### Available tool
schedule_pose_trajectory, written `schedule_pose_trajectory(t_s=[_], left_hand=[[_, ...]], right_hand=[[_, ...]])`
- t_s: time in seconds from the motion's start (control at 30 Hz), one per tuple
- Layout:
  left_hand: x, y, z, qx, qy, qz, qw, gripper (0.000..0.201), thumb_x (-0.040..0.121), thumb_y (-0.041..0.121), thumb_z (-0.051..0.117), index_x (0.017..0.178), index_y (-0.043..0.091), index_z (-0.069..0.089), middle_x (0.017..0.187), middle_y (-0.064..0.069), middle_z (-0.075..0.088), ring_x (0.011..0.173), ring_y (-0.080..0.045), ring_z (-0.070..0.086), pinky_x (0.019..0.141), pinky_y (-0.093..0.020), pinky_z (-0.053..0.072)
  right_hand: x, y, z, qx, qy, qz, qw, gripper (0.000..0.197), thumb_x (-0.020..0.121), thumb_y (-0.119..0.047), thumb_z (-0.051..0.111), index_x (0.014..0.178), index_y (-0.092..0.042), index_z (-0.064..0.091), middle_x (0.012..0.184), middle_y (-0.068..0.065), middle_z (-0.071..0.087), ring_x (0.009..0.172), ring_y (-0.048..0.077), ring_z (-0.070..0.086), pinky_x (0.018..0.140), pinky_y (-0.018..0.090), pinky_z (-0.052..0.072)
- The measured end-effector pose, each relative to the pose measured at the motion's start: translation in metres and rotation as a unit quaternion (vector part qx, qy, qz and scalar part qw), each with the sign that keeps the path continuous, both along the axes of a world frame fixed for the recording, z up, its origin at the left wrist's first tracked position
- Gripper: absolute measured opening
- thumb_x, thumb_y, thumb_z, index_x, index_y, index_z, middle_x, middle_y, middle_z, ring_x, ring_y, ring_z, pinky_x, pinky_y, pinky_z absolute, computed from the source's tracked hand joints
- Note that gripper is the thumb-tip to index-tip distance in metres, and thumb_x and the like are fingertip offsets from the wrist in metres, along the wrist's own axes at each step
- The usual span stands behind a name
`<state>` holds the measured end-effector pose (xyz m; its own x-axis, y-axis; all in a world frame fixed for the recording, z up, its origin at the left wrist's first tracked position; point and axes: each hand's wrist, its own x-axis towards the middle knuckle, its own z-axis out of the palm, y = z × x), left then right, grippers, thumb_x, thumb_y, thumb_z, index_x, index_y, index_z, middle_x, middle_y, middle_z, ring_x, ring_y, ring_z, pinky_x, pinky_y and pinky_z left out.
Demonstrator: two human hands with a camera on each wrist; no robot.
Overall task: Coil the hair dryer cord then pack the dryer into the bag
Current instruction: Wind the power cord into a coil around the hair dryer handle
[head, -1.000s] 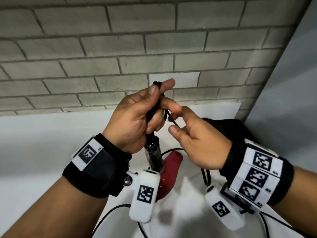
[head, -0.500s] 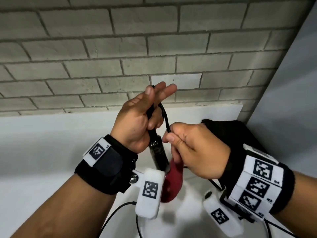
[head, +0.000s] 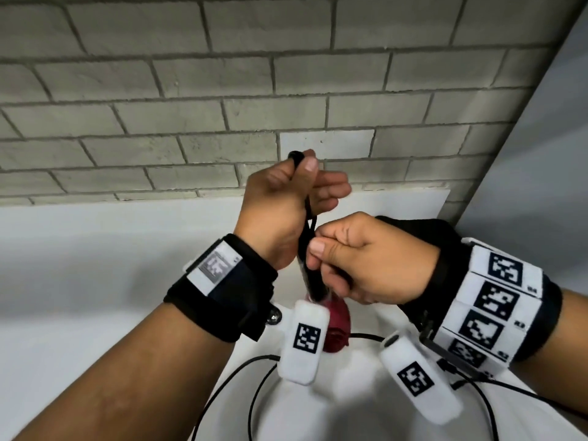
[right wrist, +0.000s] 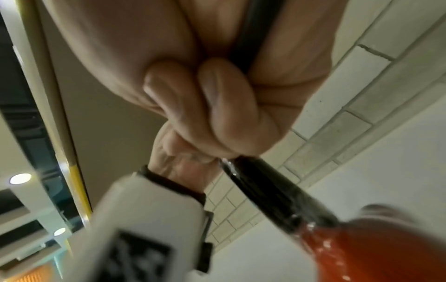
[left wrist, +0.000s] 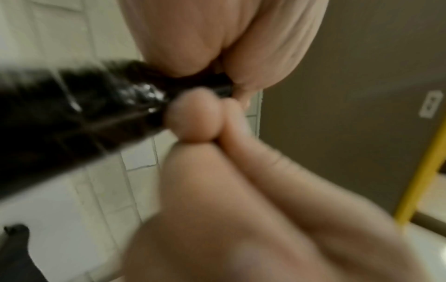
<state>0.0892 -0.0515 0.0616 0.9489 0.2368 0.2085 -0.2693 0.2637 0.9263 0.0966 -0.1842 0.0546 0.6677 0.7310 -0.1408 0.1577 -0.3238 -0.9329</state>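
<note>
Left to right. My left hand [head: 280,214] is raised in front of the grey brick wall [head: 191,90], its grip curled round the black cord [head: 307,230]; a bend of cord shows above my thumb at the top of the fist. From that fist the cord runs down as gathered black strands to my right hand [head: 369,265], just below and right of the left, the two almost touching. The right grip is closed: thumb and curled fingers pinch the cord where it enters the dryer's handle.

The hair dryer [head: 334,326] hangs below both hands, above the white surface [head: 95,281], mostly hidden behind the wrist-worn units. Its body is red and glossy. In the right wrist view the dryer [right wrist: 376,248] joins a black, shiny, tapered neck [right wrist: 272,190] that leads up into my fingers [right wrist: 217,103]. In the left wrist view the same black section [left wrist: 72,114] is blurred; finer detail cannot be read.

Behind my right wrist, a black bag [head: 423,230] lies on the surface near the wall's corner.
</note>
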Motion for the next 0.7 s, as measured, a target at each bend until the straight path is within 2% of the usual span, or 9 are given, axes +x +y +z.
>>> schedule_pose_trajectory(t_s=[0.1, 0.17, 0.27, 0.33, 0.4, 0.47, 0.53, 0.6, 0.7], left_hand=[[-0.005, 0.001, -0.012, 0.205, -0.031, -0.013, 0.978, 0.028, 0.100, 0.022, 0.047, 0.081, 0.022, 0.067, 0.061, -0.005, 0.071, 0.066, -0.021, 0.070, 0.074, -0.033, 0.056], [-0.009, 0.004, -0.017, 0.293, -0.033, -0.045, 0.954, 0.028, 0.099, 0.033, 0.046, 0.080, 0.022, 0.064, 0.047, -0.004, 0.059, 0.055, -0.005, 0.059, 0.063, -0.023, 0.051], [-0.016, 0.010, -0.020, 0.303, -0.024, -0.129, 0.944, 0.037, 0.099, 0.041, 0.039, 0.082, 0.022, 0.066, 0.048, 0.003, 0.046, 0.042, -0.008, 0.038, 0.045, -0.018, 0.031], [-0.021, 0.016, -0.018, 0.307, -0.019, -0.193, 0.932, 0.043, 0.098, 0.032, 0.042, 0.079, 0.002, 0.067, 0.051, 0.007, 0.036, 0.045, -0.009, 0.028, 0.045, -0.021, 0.025], [-0.025, 0.022, -0.014, 0.303, -0.010, -0.249, 0.920, 0.037, 0.095, 0.018, 0.050, 0.085, -0.016, 0.058, 0.053, 0.012, 0.032, 0.046, -0.005, 0.026, 0.046, -0.017, 0.025], [-0.027, 0.027, -0.011, 0.302, -0.003, -0.280, 0.911, 0.034, 0.092, 0.013, 0.053, 0.089, -0.020, 0.056, 0.053, 0.013, 0.031, 0.045, -0.003, 0.026, 0.046, -0.015, 0.026], [-0.030, 0.026, -0.008, 0.275, 0.010, -0.303, 0.912, 0.031, 0.092, 0.018, 0.052, 0.100, -0.009, 0.066, 0.053, 0.004, 0.028, 0.045, -0.011, 0.023, 0.049, -0.022, 0.031], [-0.032, 0.025, -0.006, 0.232, 0.016, -0.317, 0.920, 0.029, 0.093, 0.020, 0.049, 0.101, 0.005, 0.073, 0.052, 0.000, 0.028, 0.044, -0.014, 0.021, 0.057, -0.028, 0.038], [-0.036, 0.027, -0.003, 0.176, 0.027, -0.320, 0.930, 0.040, 0.093, 0.020, 0.051, 0.106, -0.016, 0.063, 0.046, 0.000, 0.030, 0.042, -0.013, 0.022, 0.044, -0.020, 0.025]], right_hand=[[-0.001, -0.006, 0.005, 0.092, 0.108, -0.010, 0.990, 0.032, 0.104, -0.015, 0.038, 0.079, -0.002, 0.054, 0.041, 0.004, 0.044, 0.023, 0.009, 0.028, 0.035, 0.012, 0.025], [0.000, -0.015, 0.010, 0.124, 0.149, -0.020, 0.981, 0.031, 0.102, -0.016, 0.041, 0.079, -0.002, 0.056, 0.041, 0.003, 0.039, 0.025, 0.009, 0.025, 0.036, 0.013, 0.024], [0.005, -0.032, 0.021, 0.028, -0.011, 0.016, 0.999, 0.026, 0.100, -0.012, 0.049, 0.077, -0.007, 0.060, 0.041, -0.008, 0.039, 0.033, 0.007, 0.028, 0.035, 0.018, 0.025], [0.011, -0.040, 0.030, -0.086, -0.204, 0.051, 0.974, 0.023, 0.097, -0.015, 0.056, 0.075, -0.015, 0.063, 0.044, -0.013, 0.045, 0.040, 0.005, 0.038, 0.046, 0.013, 0.032], [0.017, -0.042, 0.036, -0.148, -0.279, 0.059, 0.947, 0.022, 0.095, -0.026, 0.057, 0.075, -0.021, 0.065, 0.050, -0.014, 0.051, 0.051, 0.005, 0.046, 0.055, 0.017, 0.037], [0.021, -0.040, 0.040, -0.160, -0.284, 0.058, 0.944, 0.027, 0.093, -0.039, 0.053, 0.073, -0.025, 0.062, 0.057, -0.003, 0.054, 0.056, 0.013, 0.048, 0.062, 0.035, 0.046], [0.022, -0.036, 0.045, -0.127, -0.255, 0.068, 0.956, 0.034, 0.089, -0.042, 0.050, 0.061, -0.022, 0.056, 0.056, 0.005, 0.044, 0.058, 0.025, 0.040, 0.061, 0.041, 0.041], [0.025, -0.034, 0.049, -0.066, -0.215, 0.075, 0.972, 0.042, 0.088, -0.038, 0.052, 0.049, -0.022, 0.047, 0.054, 0.001, 0.031, 0.054, 0.019, 0.029, 0.056, 0.036, 0.030], [0.028, -0.028, 0.045, 0.018, -0.187, 0.047, 0.981, 0.039, 0.085, -0.031, 0.058, 0.050, -0.016, 0.048, 0.049, -0.010, 0.031, 0.047, 0.007, 0.028, 0.051, 0.019, 0.029]])
